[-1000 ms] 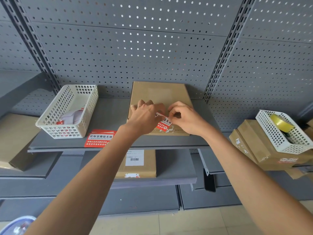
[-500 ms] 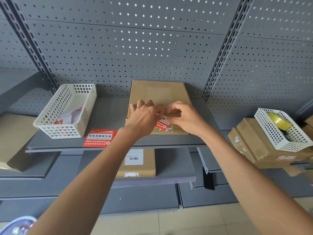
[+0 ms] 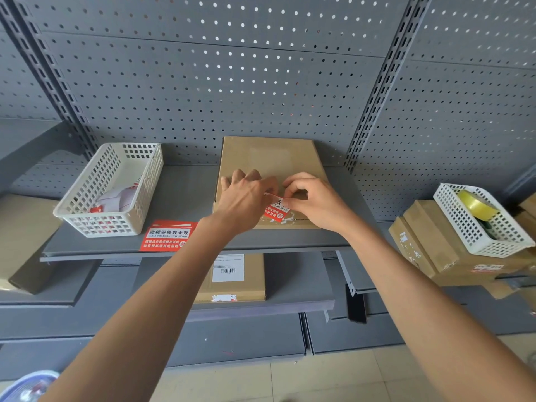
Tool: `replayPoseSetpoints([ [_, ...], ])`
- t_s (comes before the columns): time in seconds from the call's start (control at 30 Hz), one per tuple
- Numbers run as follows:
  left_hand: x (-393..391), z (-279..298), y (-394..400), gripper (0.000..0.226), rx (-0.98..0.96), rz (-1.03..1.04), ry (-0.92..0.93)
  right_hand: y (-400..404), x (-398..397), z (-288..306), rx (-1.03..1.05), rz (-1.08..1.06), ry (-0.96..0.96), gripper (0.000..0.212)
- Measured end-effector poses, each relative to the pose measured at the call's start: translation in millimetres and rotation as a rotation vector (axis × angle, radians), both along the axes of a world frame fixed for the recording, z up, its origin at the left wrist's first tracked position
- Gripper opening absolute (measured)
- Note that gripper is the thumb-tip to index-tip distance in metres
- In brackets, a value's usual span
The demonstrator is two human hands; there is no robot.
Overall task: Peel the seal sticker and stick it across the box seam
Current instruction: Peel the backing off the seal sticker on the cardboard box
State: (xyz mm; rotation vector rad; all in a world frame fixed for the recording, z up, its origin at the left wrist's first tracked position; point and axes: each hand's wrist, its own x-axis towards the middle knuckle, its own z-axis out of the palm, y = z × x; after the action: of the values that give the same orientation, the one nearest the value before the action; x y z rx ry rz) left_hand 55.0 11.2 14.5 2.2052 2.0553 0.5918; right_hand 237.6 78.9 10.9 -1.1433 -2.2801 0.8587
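Fingers (image 3: pixel 290 188) of my right hand (image 3: pixel 317 203) pinch the right upper edge of the seal sticker (image 3: pixel 277 209); the left hand (image 3: pixel 245 198) pinches its left edge, remaining fingers spread over the box (image 3: pixel 269 161). I see the sticker between both hands, at the box's near edge, its lower part over the front seam; I cannot tell if it adheres fully. Left of the box, a white basket (image 3: pixel 87 198) holds white and red sticker sheets. One red sticker sheet (image 3: pixel 168 236) lies on the shelf (image 3: pixel 188 192) between that basket and the box. Well right of the box, a second basket (image 3: pixel 475 227) holds a yellow tape roll (image 3: pixel 475 204).
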Motion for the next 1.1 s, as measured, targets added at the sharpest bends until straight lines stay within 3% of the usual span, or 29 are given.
replayPoseSetpoints([
  [0.2, -15.8, -4.6, -5.1, 0.023, 0.039, -0.035, -0.161, -1.6, 0.7, 1.7, -0.002, -0.012, 0.008, 0.008],
  [0.3, -24.0, -13.2, -9.4, 0.031, 0.088, 0.037, -0.41, -2.0, 1.7, 3.1, -0.01, -0.01, 0.013, 0.01],
  [0.37, -29.6, -16.4, -10.3, 0.025, 0.117, 0.058, -0.497, -1.6, 2.2, 4.5, -0.022, -0.005, 0.013, 0.011],
  [0.53, -32.3, -23.6, -15.3, 0.005, 0.243, 0.044, -0.428, -0.4, 1.8, 3.9, -0.021, -0.005, 0.005, 0.009],
  [0.83, -28.5, -24.6, -15.4, 0.009, 0.258, 0.069, -0.366, -2.3, -1.5, 8.6, 0.014, -0.039, -0.015, 0.007],
  [1.1, -32.7, -24.5, -15.8, 0.012, 0.259, 0.071, -0.333, -5.4, -15.6, 7.2, 0.141, -0.068, -0.066, 0.023],
])
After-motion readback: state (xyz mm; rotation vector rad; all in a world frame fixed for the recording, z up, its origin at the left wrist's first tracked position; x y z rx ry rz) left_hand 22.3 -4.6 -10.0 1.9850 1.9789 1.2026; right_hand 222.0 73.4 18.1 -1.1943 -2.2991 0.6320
